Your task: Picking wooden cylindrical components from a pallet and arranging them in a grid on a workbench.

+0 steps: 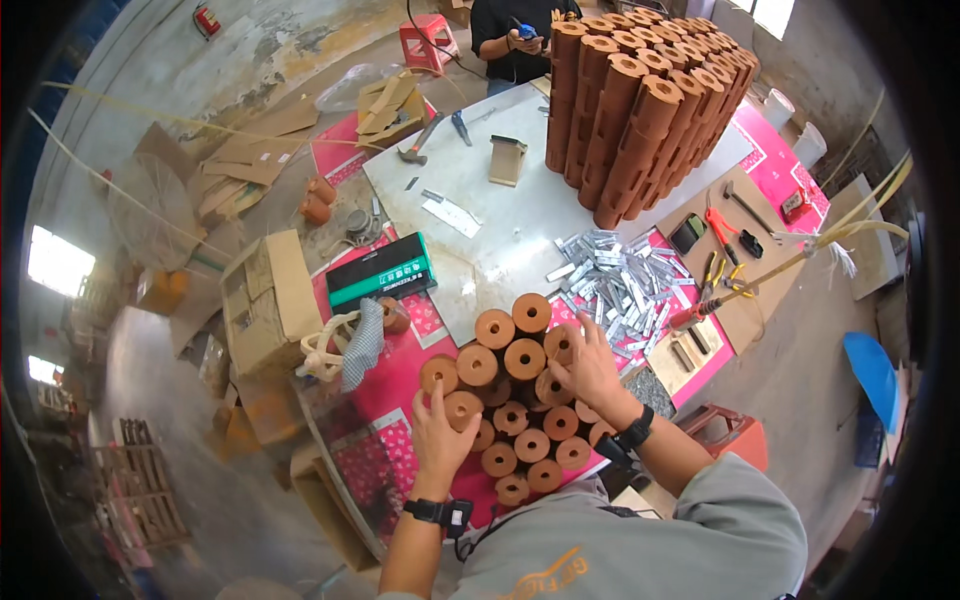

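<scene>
In front of me a group of reddish-brown cylinders (525, 358) stands on a pink cloth (372, 452), each with a round hole in its top. Some tops sit higher than others. My left hand (440, 442) curls its fingers and thumb around a cylinder (462, 408) at the group's left edge. On the opposite side, my right hand (592, 368) grips a cylinder (557, 342), thumb toward me and fingers on the far side; the hand partly covers it. A heap of flat metal pieces (620, 285) lies just beyond my right hand.
A tall block of stacked brown columns (650, 110) rises at the far right of the table. To the left are a green-and-black box (380, 275) and a cardboard carton (268, 300). A hammer (420, 140), pliers (712, 270) and a phone (688, 232) lie around. Another person (508, 50) stands across.
</scene>
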`<action>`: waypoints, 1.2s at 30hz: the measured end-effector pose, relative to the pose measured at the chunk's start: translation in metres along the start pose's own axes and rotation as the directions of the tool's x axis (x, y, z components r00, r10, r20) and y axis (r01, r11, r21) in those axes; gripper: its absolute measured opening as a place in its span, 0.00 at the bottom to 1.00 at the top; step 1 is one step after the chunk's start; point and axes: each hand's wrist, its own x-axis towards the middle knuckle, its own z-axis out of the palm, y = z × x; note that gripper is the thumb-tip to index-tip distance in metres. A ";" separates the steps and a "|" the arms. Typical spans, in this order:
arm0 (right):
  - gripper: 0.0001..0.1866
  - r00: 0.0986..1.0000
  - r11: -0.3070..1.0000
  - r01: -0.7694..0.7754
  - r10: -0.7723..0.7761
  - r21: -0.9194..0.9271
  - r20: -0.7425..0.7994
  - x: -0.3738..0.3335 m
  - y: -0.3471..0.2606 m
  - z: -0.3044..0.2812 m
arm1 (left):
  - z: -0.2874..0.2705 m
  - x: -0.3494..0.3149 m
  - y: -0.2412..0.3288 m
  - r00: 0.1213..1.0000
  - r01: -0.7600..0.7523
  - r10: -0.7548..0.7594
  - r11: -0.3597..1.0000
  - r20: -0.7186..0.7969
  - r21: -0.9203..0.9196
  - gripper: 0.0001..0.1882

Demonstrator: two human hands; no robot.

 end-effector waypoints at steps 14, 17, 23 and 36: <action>0.43 0.834 0.828 -0.474 0.314 0.298 0.454 0.012 0.046 0.019 | 0.018 0.025 -0.012 0.982 0.188 -0.173 0.951 0.082 -0.246 0.58; 0.36 0.818 0.605 -0.565 0.323 0.561 0.476 0.011 0.051 0.019 | 0.032 0.033 -0.024 0.993 0.091 -0.108 0.960 -0.051 -0.264 0.60; 0.34 0.997 0.977 -0.060 0.047 0.206 0.068 0.021 0.021 0.004 | 0.015 0.058 -0.023 0.987 0.158 -0.145 0.961 0.074 -0.225 0.58; 0.35 0.685 0.767 0.634 -0.616 0.100 0.388 0.065 -0.066 0.064 | 0.028 0.064 -0.052 0.964 0.262 -0.244 0.820 0.104 -0.509 0.48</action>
